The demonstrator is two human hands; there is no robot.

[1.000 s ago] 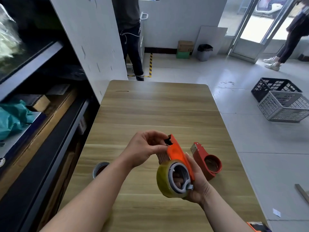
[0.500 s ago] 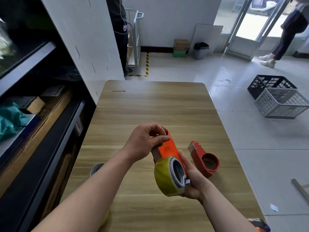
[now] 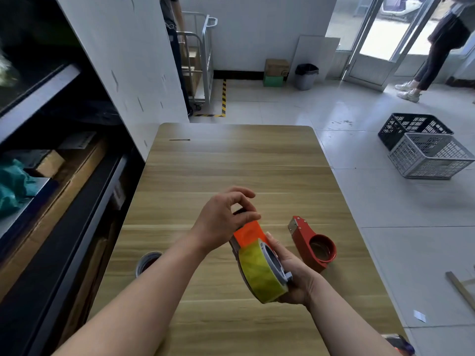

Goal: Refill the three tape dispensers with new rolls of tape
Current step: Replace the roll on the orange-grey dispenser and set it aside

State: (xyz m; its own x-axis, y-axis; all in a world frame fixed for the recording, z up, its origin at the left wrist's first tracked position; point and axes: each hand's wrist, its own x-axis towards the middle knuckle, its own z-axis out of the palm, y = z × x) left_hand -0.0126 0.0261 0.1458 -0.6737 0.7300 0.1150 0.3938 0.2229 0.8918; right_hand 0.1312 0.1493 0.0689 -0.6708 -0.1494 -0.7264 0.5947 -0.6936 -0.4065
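- Wooden table (image 3: 231,163) below, and the orange plastic tape dispenser (image 3: 248,233) is held up above it, a yellowish tape roll (image 3: 259,273) seated on its hub.
- Underneath, the right hand (image 3: 293,273) wraps round the roll end; the left hand (image 3: 226,219) pinches at the toothed cutter end.
- Looks like the threading step: next, the tape's free end needs drawing across the teeth.
- Just beside, the red metal tape dispenser (image 3: 313,242) lies waiting and looks unloaded.

Wood-grain table, plastic dispensers, shiny tile.
The table (image 3: 231,155) is smooth pale wood grain with a dull sheen. The orange dispenser (image 3: 248,233) is smooth plastic; its roll (image 3: 259,276) is glossy, yellowish, translucent tape. The red dispenser (image 3: 312,246) looks glossy, with a bare metal plate (image 3: 293,224) at its far tip. The floor (image 3: 385,201) is glossy tile; the right-hand crates (image 3: 431,160) are plastic lattice.
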